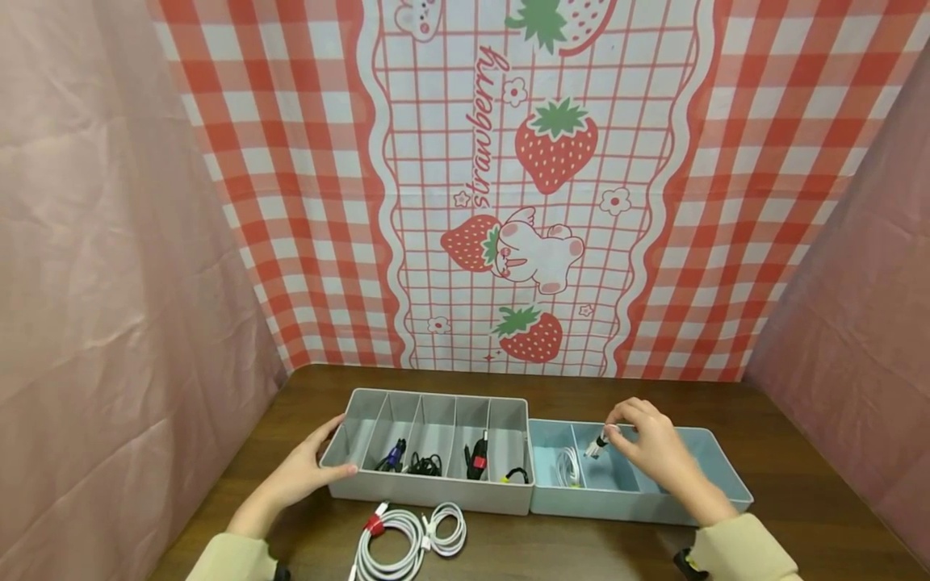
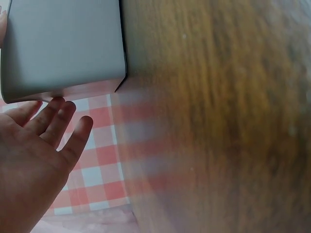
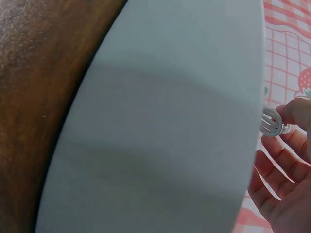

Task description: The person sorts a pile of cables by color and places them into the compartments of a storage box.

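My right hand (image 1: 650, 444) pinches a small bundled white cable (image 1: 597, 444) between thumb and fingertips, over the second compartment of the light blue divided box (image 1: 603, 502). Something dark wraps part of that bundle. In the right wrist view, white loops (image 3: 271, 122) show at the fingertips, past the box's pale wall. My left hand (image 1: 298, 476) rests against the left end of the grey divided box (image 1: 436, 489), thumb across the front rim. From the left wrist, its fingers (image 2: 80, 133) look nearly straight, with tips at the box's end wall (image 2: 68, 48).
Inside the grey box lie a cable with a blue tie (image 1: 395, 454), a black cable (image 1: 425, 465), a black cable with a red tag (image 1: 477, 457) and one with a yellow end (image 1: 516, 475). A white coil (image 1: 567, 466) sits in the blue box. White cables (image 1: 395, 545) lie in front.
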`<state>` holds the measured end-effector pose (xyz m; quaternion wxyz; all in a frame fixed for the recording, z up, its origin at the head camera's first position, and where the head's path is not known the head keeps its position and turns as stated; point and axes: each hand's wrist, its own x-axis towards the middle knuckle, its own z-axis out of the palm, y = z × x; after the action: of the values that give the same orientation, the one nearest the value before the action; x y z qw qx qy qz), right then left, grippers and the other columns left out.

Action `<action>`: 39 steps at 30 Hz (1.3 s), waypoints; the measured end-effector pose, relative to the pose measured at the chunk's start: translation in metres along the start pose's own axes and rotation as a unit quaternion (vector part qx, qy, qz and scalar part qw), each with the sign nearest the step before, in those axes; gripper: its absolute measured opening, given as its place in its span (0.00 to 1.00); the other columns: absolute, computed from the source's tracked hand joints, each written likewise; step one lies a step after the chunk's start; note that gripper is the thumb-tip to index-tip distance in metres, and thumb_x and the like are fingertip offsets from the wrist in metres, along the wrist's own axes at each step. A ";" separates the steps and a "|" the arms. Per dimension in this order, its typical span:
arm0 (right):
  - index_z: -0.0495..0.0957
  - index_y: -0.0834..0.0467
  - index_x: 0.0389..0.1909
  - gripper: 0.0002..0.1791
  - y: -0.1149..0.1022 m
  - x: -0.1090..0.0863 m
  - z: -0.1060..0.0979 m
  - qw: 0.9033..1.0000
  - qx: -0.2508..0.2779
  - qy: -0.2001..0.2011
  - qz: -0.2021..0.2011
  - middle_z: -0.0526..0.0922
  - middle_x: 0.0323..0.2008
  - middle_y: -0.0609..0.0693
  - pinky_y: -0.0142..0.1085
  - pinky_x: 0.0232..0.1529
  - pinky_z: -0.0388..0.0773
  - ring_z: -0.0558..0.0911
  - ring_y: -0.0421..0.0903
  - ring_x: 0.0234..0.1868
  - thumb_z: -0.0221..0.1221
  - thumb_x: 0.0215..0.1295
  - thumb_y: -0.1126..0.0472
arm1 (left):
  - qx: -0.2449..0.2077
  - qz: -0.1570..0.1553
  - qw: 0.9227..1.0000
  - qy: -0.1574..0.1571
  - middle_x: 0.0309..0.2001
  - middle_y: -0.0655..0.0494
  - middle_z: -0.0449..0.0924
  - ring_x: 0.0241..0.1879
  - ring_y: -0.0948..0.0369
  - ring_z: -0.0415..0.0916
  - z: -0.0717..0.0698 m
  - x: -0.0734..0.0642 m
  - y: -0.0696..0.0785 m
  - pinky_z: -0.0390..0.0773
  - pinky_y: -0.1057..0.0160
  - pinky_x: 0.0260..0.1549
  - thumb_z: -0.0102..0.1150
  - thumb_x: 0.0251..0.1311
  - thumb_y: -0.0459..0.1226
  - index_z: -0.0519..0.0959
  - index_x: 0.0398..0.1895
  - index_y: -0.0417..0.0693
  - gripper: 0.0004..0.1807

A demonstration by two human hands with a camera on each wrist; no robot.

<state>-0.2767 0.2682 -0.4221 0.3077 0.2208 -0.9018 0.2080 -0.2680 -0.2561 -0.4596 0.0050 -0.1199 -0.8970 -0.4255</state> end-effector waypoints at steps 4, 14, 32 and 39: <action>0.77 0.48 0.25 0.11 0.003 -0.003 0.005 1.000 -0.001 -0.008 0.012 0.77 0.31 0.41 0.39 0.32 0.75 0.73 0.42 0.34 0.69 0.49 0.65 | -0.005 -0.001 1.000 -0.001 0.68 0.35 0.57 0.60 0.43 0.66 0.000 0.000 0.000 0.71 0.49 0.51 0.70 0.50 0.47 0.53 0.72 0.44 0.50; 0.78 0.50 0.24 0.10 0.009 -0.007 0.013 1.000 -0.009 -0.015 0.016 0.77 0.30 0.43 0.38 0.30 0.74 0.73 0.42 0.32 0.70 0.47 0.64 | -0.005 0.001 1.000 0.001 0.67 0.35 0.57 0.60 0.43 0.66 0.000 -0.001 0.001 0.71 0.49 0.51 0.70 0.49 0.47 0.54 0.72 0.44 0.50; 0.78 0.49 0.24 0.10 0.020 -0.012 0.016 0.999 -0.016 -0.033 0.015 0.77 0.30 0.42 0.42 0.33 0.76 0.76 0.43 0.34 0.70 0.48 0.64 | 0.002 0.012 1.000 0.010 0.67 0.34 0.59 0.61 0.43 0.64 0.000 -0.001 0.001 0.68 0.46 0.54 0.71 0.48 0.46 0.55 0.72 0.42 0.50; 0.78 0.48 0.25 0.10 0.017 -0.012 0.013 0.999 -0.018 -0.033 0.012 0.77 0.31 0.42 0.43 0.34 0.76 0.77 0.44 0.35 0.70 0.48 0.63 | 0.001 0.007 1.000 0.008 0.67 0.35 0.58 0.61 0.43 0.65 0.000 -0.002 0.002 0.68 0.47 0.53 0.71 0.48 0.47 0.54 0.72 0.44 0.50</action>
<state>-0.2832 0.2786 -0.4435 0.2794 0.2113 -0.9176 0.1880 -0.2659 -0.2547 -0.4581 0.0150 -0.1225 -0.8965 -0.4256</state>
